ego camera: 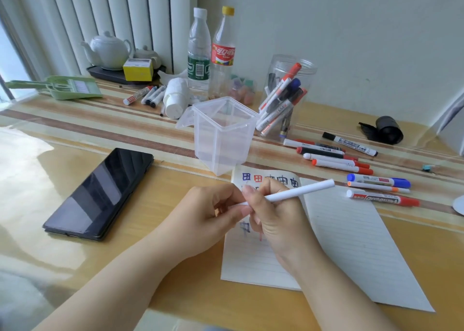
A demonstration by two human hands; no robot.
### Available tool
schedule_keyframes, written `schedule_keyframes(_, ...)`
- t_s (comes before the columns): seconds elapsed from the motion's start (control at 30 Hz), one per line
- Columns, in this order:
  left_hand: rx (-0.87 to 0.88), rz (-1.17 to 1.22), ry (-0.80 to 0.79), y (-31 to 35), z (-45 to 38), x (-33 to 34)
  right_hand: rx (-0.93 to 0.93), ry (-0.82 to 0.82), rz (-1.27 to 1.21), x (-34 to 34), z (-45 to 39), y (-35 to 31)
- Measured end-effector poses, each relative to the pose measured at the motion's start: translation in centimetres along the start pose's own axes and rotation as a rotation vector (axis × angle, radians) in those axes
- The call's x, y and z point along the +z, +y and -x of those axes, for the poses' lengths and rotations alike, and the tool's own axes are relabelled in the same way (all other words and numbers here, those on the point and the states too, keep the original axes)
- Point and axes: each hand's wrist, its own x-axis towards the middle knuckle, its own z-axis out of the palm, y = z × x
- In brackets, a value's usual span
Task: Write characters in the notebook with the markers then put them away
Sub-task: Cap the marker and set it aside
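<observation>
head view: both hands meet over the open notebook (351, 242), which lies flat on the counter (175, 268). the right hand (273, 212) is curled round a slim white marker (301, 191), whose far end slants up and away to the right of the knuckles. the left hand (213, 210) pinches the near end of that same marker between thumb and fingertips, just left of the right hand; whether a cap sits there i cannot tell, as the fingers hide it. under and just beyond the hands, the left page carries rows of blue and red characters (253, 178), partly covered; the right page, to the right of the right hand, is lined and bare.

just beyond the hands stands a clear plastic container (221, 135), touching the notebook's top edge. further beyond and to the right, a clear jar (288, 92) holds several markers upright and tilted. to the right of the right hand, loose markers (334, 160) lie side by side on the counter, red, blue and orange caps among them. left of the left hand, apart from it, lies a black phone (100, 195). far beyond stand two plastic bottles (211, 54) and a white teapot (108, 49).
</observation>
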Motion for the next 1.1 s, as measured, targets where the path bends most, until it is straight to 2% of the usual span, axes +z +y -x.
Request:
schedule_keyframes(0.13, -0.040, 0.023, 0.192, 1.6, 0.9, -3.3, 0.103, -0.125, 0.040, 1.2, 0.5, -2.9)
schedule_keyframes(0.23, -0.073, -0.003, 0.391, 3.1, 4.1, -7.9, 0.028, -0.217, 0.172, 3.6, 1.2, -5.3)
schedule_keyframes(0.4, -0.147, -0.181, 0.707, 4.9, 14.2, -15.2, -0.068, -0.538, 0.179, 14.2, 3.1, -6.3)
schedule_keyframes(0.53, -0.370, -0.378, 1.004, 4.7, 24.7, -19.1, 0.012, -0.838, 0.110, 24.8, 6.6, -3.9)
schedule_keyframes(0.63, -0.629, -0.569, 1.183, 2.9, 32.7, -20.4, 0.108, -0.955, 0.131, 30.6, 9.4, -0.5)
schedule_keyframes(0.83, -1.032, -0.649, 1.228, -4.9, 43.8, -20.2, 0.309, -1.048, 0.335, 36.0, 12.3, 9.3)
schedule_keyframes(0.93, -1.163, -0.543, 1.243, -8.7, 46.6, -19.9, 0.387, -1.046, 0.419, 36.8, 12.3, 12.6)
schedule_keyframes(1.0, -1.297, -0.426, 1.173, -10.8, 47.9, -19.7, 0.428, -1.022, 0.448, 36.9, 12.0, 14.0)
schedule_keyframes(1.1, -1.479, -0.426, 1.010, -12.4, 48.8, -19.2, 0.448, -1.003, 0.500, 36.7, 11.5, 15.1)
